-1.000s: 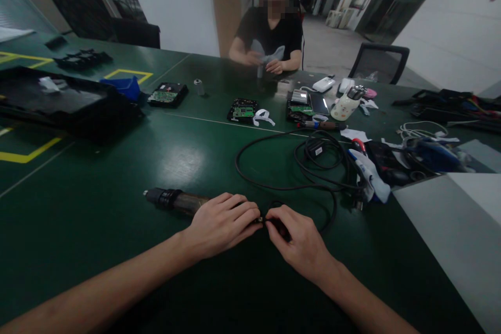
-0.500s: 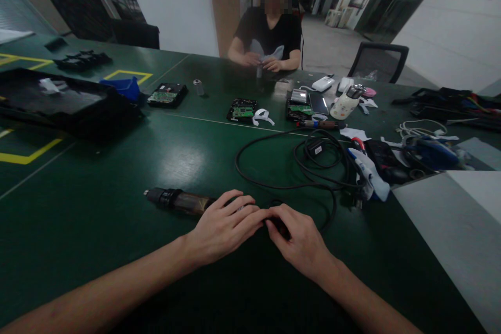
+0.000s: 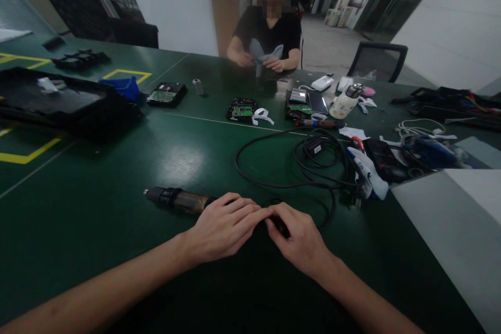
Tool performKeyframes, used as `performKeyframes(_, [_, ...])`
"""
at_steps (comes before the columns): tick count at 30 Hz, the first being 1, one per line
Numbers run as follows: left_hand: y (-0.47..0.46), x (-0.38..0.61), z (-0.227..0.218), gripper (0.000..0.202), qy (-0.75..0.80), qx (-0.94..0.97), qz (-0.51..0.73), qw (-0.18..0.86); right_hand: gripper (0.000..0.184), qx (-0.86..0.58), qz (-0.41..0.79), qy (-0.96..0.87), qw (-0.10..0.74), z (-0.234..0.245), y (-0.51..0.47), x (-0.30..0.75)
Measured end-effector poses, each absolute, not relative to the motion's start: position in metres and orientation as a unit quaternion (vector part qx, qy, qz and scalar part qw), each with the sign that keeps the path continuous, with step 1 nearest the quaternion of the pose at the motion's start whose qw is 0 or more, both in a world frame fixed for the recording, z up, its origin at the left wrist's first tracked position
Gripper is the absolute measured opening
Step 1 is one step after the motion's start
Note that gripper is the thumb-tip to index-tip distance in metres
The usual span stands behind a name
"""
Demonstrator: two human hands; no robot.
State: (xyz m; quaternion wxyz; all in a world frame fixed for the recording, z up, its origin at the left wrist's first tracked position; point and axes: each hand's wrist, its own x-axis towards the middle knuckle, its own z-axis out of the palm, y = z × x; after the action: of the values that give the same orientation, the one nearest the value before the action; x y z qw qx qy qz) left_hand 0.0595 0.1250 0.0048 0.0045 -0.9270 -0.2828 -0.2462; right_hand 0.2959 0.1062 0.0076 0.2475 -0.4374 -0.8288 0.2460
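A dark electric screwdriver lies on the green table with its bit end to the left. My left hand is laid over its rear end, fingers together and curled down over the body, so that end is hidden. Close against those fingertips, my right hand is curled around the dark end of a cord; whether it is a plug or the cord's sleeve is mostly hidden. Beyond both hands the black cord loops over the table to a coil.
Opened drives with green circuit boards stand farther back. A black tray and a blue bin are at left. At right are a patterned bottle, a blue-white bottle and a grey panel. A person sits opposite, handling something.
The fingers of my left hand have drawn together and lowered onto the screwdriver's rear end. My right hand has barely moved. Opposite, the person's hands shifted slightly.
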Motion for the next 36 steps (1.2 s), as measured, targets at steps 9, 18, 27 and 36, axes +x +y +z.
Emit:
performKeyframes(9, [0.126, 0.059, 0.007, 0.051, -0.274, -0.929, -0.248, 0.006, 0.007, -0.431, 0.246, -0.832, 0.248, 0.009, 0.107, 0.297])
performKeyframes(18, [0.126, 0.06, 0.006, 0.045, -0.286, -0.923, -0.257, 0.02, 0.011, -0.429, 0.248, -0.832, 0.251, 0.009, 0.107, 0.296])
performKeyframes(27, [0.127, 0.061, 0.007, 0.038, -0.289, -0.921, -0.26, 0.026, 0.007, -0.447, 0.163, -0.843, 0.251, 0.011, 0.104, 0.294])
performKeyframes(36, [0.128, 0.065, 0.004, 0.017, -0.3, -0.921, -0.246, 0.024, 0.036, -0.481, 0.056, -0.845, 0.227, 0.055, 0.115, 0.318])
